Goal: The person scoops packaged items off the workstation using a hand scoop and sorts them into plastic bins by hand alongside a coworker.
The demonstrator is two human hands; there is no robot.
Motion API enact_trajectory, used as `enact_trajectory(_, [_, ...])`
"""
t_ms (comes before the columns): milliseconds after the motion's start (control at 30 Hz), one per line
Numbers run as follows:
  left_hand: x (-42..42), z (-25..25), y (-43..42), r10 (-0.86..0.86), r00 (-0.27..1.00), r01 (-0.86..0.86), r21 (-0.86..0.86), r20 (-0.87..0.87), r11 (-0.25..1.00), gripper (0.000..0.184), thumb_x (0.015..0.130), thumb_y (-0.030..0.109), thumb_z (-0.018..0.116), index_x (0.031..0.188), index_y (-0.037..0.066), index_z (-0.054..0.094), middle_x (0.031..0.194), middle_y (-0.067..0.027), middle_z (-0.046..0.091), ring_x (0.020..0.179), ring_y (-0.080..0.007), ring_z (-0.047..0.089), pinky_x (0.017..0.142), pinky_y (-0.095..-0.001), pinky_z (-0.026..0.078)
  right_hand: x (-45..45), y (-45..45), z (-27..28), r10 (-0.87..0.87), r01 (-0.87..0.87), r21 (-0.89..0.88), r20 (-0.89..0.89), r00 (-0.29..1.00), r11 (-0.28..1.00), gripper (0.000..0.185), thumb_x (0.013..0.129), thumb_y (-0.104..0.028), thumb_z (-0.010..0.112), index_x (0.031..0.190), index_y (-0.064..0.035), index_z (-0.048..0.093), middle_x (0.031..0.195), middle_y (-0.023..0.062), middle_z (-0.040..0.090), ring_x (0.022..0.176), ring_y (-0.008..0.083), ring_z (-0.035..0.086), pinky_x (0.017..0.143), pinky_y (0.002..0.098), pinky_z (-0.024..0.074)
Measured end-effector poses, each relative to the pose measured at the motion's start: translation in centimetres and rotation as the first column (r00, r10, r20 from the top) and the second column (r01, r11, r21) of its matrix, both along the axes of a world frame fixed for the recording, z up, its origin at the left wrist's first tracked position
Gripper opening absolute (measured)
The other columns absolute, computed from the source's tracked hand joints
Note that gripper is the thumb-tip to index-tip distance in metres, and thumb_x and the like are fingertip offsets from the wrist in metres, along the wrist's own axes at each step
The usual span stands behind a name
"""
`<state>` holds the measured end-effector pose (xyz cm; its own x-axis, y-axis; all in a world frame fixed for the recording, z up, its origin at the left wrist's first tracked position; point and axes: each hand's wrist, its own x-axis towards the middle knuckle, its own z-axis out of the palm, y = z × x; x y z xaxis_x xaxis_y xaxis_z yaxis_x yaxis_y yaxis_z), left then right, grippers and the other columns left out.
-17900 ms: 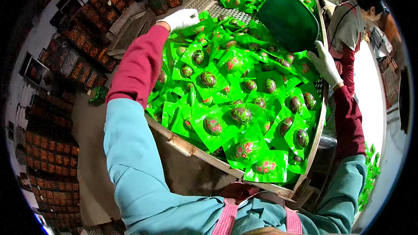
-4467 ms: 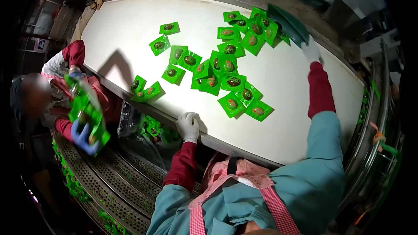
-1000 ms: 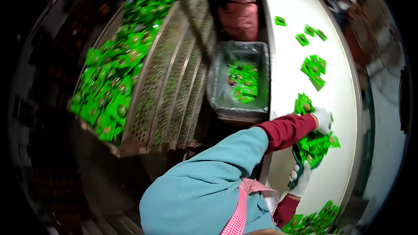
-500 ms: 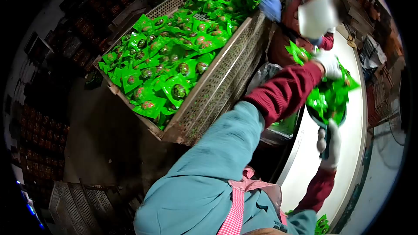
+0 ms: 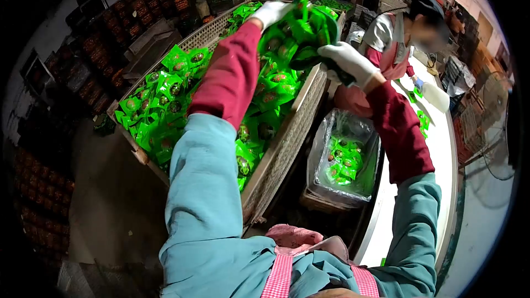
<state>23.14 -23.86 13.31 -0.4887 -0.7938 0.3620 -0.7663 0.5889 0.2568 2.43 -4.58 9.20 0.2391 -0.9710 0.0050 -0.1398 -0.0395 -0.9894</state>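
Observation:
My right hand [image 5: 353,63], in a white glove, is closed around the handle of a dark green scoop [image 5: 307,59]. A heap of shiny green packets [image 5: 292,30] with dark, egg-like round contents lies in the scoop. At the heap's far left side, my gloved left hand [image 5: 270,14] holds against the packets, its fingertips partly hidden. Both hands and the scoop are above a large perforated crate [image 5: 290,146], which is filled with more such packets.
A plastic-lined box [image 5: 317,174] with several green packets stands between the crate and a long white table [image 5: 441,149]. Across it, a co-worker [image 5: 395,41] holds a white container [image 5: 436,96] over the table. Stacked crates [image 5: 149,0] line the left wall.
Both hands have swung left with the loaded scoop, from over the white table to above the crate. The co-worker's white container has dropped lower. The lined box shows more fully.

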Motion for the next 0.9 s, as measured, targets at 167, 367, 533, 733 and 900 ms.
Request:
enact_trajectory(167, [5.9, -8.0, -0.4, 0.239, 0.97, -0.209, 0.328, -0.051, 0.921, 0.079, 0.086, 0.066, 0.046, 0.139, 0.007, 0.043, 0.136, -0.0197, 0.049, 0.125, -0.0327, 0.047, 0.106, -0.037, 0.034, 1.6, -6.9, -6.9, -0.502, -0.298, -0.695, -0.693, 0.517, 0.654, 0.045, 0.087, -0.023, 0.053, 0.105, 0.0146, 0.037, 0.059, 0.0169, 0.056, 0.048, 0.0285, 0.058, 0.042, 0.0385, 0.0449])
enact_trajectory(367, [5.5, -13.4, 2.7, 0.002, 0.957, -0.09, 0.287, 0.291, 0.954, 0.087, 0.084, 0.064, 0.051, 0.143, 0.004, 0.032, 0.14, -0.0249, 0.041, 0.129, -0.0344, 0.042, 0.107, -0.0384, 0.034, 4.0, -5.4, -9.3, -0.627, -0.064, -0.728, -0.629, 0.459, 0.683, 0.067, 0.087, -0.026, 0.056, 0.128, 0.015, 0.022, 0.066, 0.0234, 0.061, 0.058, 0.0391, 0.062, 0.049, 0.0452, 0.048])
enact_trajectory(533, [6.1, -13.3, 3.2, -0.023, 0.979, -0.028, 0.247, 0.205, 0.969, 0.081, 0.087, 0.052, 0.055, 0.142, -0.001, 0.03, 0.142, -0.026, 0.037, 0.131, -0.0372, 0.037, 0.109, -0.0387, 0.031, 1.1, -2.9, -9.5, -0.7, 0.357, -0.639, -0.428, 0.572, 0.682, 0.071, 0.087, -0.03, 0.058, 0.132, 0.0045, 0.015, 0.077, 0.0272, 0.063, 0.068, 0.0444, 0.063, 0.061, 0.0506, 0.0499])
enact_trajectory(733, [1.2, -13.2, 10.6, -0.111, 0.797, 0.165, -0.037, 0.594, 0.986, 0.066, 0.076, 0.013, 0.06, 0.138, 0.028, 0.042, 0.142, -0.0038, 0.038, 0.131, -0.0359, 0.035, 0.102, -0.0473, 0.039, -5.5, 4.5, -17.2, -0.634, 0.444, -0.702, -0.014, 0.773, 0.557, 0.068, 0.084, -0.01, 0.064, 0.137, -0.0002, 0.02, 0.109, 0.0281, 0.058, 0.097, 0.0407, 0.062, 0.081, 0.0416, 0.0491])
enact_trajectory(900, [2.0, -11.5, 8.7, -0.307, 0.762, 0.207, 0.234, 0.57, 0.95, 0.073, 0.069, 0.005, 0.06, 0.138, 0.016, 0.04, 0.143, -0.0094, 0.038, 0.132, -0.0379, 0.034, 0.107, -0.0464, 0.033, -7.7, 16.8, -19.5, -0.626, 0.513, -0.508, -0.069, 0.777, 0.692, 0.045, 0.085, -0.008, 0.061, 0.126, 0.0034, 0.046, 0.111, 0.0205, 0.058, 0.099, 0.0305, 0.056, 0.087, 0.0369, 0.044])
